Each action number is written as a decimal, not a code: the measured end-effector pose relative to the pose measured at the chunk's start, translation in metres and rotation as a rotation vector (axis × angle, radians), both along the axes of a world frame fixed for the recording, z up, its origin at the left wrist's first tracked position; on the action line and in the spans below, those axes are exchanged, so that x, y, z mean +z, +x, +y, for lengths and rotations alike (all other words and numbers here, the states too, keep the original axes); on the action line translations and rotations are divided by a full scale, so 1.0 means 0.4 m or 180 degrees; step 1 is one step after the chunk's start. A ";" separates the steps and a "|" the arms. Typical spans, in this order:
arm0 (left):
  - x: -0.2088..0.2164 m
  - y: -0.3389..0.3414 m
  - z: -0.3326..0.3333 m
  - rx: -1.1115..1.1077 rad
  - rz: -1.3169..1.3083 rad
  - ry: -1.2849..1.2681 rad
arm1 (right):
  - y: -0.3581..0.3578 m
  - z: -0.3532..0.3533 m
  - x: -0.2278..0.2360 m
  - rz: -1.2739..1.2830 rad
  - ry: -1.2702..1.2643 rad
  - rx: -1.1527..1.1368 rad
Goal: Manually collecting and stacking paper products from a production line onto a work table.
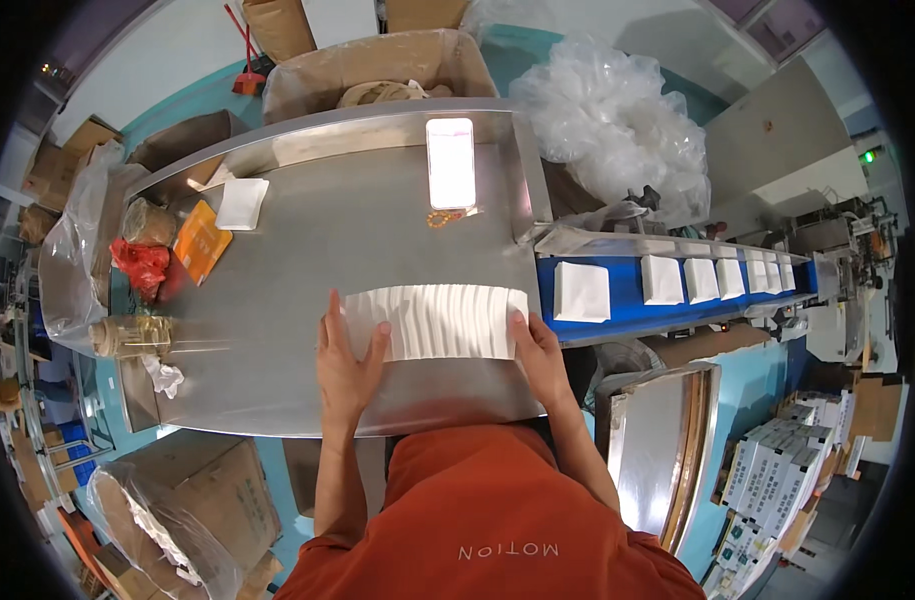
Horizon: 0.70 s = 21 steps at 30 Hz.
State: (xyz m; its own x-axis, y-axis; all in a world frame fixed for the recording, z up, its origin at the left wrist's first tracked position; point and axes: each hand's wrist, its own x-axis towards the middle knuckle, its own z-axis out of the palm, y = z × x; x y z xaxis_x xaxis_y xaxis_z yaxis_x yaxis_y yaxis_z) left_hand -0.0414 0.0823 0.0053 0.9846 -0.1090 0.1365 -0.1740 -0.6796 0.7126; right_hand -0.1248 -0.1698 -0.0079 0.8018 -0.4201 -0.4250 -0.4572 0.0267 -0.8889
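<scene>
Between my two hands a row of white folded packets (442,322), pressed side by side on edge, spans the near part of the steel table. My left hand (349,352) grips its left end, thumb in front and fingers behind. My right hand (539,350) closes on the other end, thumb on the near side. More white packets (581,292) lie in a line on the blue conveyor belt (627,275) to the right. What the packets contain cannot be seen.
The steel table (307,240) has a raised back rim. On it are a bright-screened phone (450,165), a beaded string (444,217), a white packet (242,204), an orange packet (203,243), red plastic (142,265) and a clear jar (132,336). Cartons and plastic bags (617,120) surround it.
</scene>
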 end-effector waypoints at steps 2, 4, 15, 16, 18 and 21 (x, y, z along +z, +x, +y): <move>-0.009 0.002 -0.007 -0.0002 -0.0068 0.0007 | -0.022 -0.025 -0.061 0.0022 0.1421 -0.0457; -0.012 0.004 -0.006 0.0048 -0.0124 0.0037 | -0.057 -0.060 -0.075 0.0483 0.1234 0.0144; 0.000 -0.008 -0.028 -0.0313 0.0233 -0.0239 | -0.011 0.009 -0.063 -0.0070 0.0036 0.0014; -0.009 -0.007 -0.026 -0.0312 0.0232 -0.0242 | -0.013 0.008 -0.073 0.0165 0.0784 -0.0253; -0.031 -0.007 -0.015 -0.0189 0.0010 -0.0120 | -0.020 -0.003 -0.028 0.0349 0.1883 -0.0445; -0.025 -0.003 -0.019 -0.0203 0.0048 -0.0208 | -0.082 -0.079 -0.101 0.0430 0.2188 0.0035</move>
